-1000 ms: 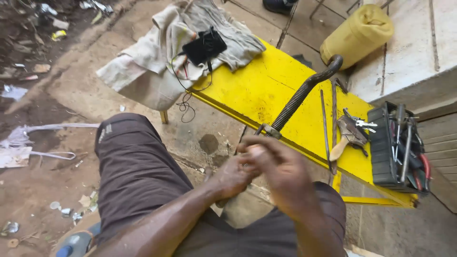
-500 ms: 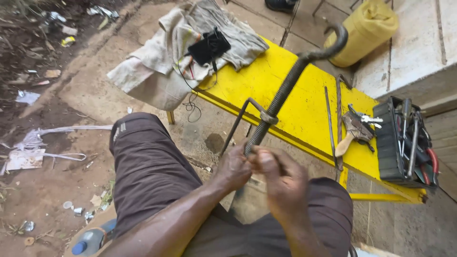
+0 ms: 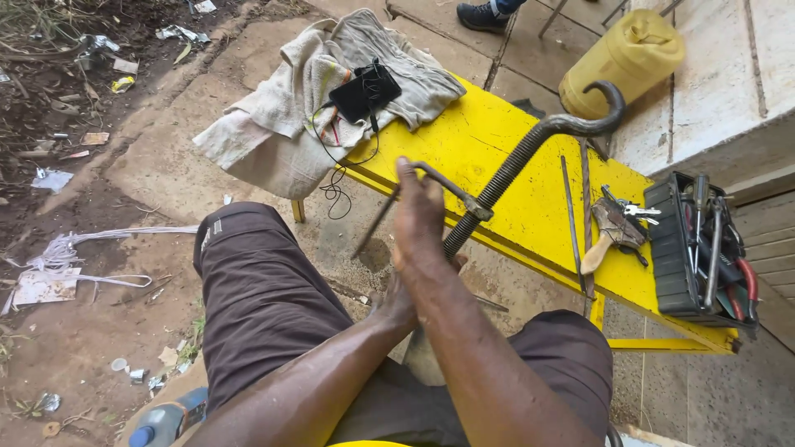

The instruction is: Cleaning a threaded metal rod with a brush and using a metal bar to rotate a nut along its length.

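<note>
Surface: the yellow surface (image 3: 497, 141) runs from the upper centre of the frame down to the lower right, beyond your knees.
Cloth: a pale, crumpled cloth (image 3: 281, 116) covers the surface's upper-left end, with a black device (image 3: 364, 89) and its thin cable lying on top.
Jerrycan: a yellow jerrycan (image 3: 621, 58) stands at the upper right, just behind the surface.
Toolbox: a black toolbox (image 3: 691, 248) full of hand tools sits at the right end of the surface.
Threaded rod: the long grey threaded rod (image 3: 517, 161) with a hooked top slants from the upper right down to centre frame, where you hold it; a bent metal handle (image 3: 443, 180) meets it just above your fingers.
Right hand: your right hand (image 3: 418, 219), centre frame, is raised with fingers closed around the rod's lower part.
Left hand: your left hand (image 3: 396, 302) sits just beneath the right, mostly hidden; you cannot tell whether it is grasping.
Pliers: pliers (image 3: 617, 225) and keys lie left of the toolbox.
</note>
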